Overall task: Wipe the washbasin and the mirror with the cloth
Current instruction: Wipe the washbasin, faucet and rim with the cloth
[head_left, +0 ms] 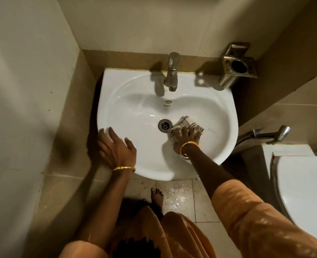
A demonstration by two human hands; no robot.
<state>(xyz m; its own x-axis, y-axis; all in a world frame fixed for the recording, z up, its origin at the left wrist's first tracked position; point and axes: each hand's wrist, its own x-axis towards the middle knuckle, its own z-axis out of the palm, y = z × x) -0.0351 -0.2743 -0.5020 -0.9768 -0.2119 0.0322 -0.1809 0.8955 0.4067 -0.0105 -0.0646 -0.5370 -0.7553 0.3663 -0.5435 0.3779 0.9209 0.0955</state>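
Washbasin (pixel 135 164) first, and I'm reading it from the left: my left hand (pixel 114 148) lies with fingers spread and relaxed over the near-left rim, holding nothing, just bracing. I'd keep it there, since a steady anchor lets the other arm lean into the stroke. Moving across, the drain (pixel 165 124) sits at the bottom of the bowl, and just to its right is the cloth (pixel 183 123), a pale checked rag bunched flat against the porcelain. My right hand (pixel 186 136) presses down on it with fingers fanned out over the fabric rather than curled round it; the fingertips are a bit blurred, so I can't say whether any edge is pinched. My call: we're on the basin stage, working the bowl floor beside the drain. To do it well I'd keep the palm flat, sweep in overlapping arcs up the right wall, then round the back under the tap (pixel 171 75), and finish along the rim. Watch the loose corner near the drain; it could snag. Mirror isn't in view, so that part looks not yet reached.
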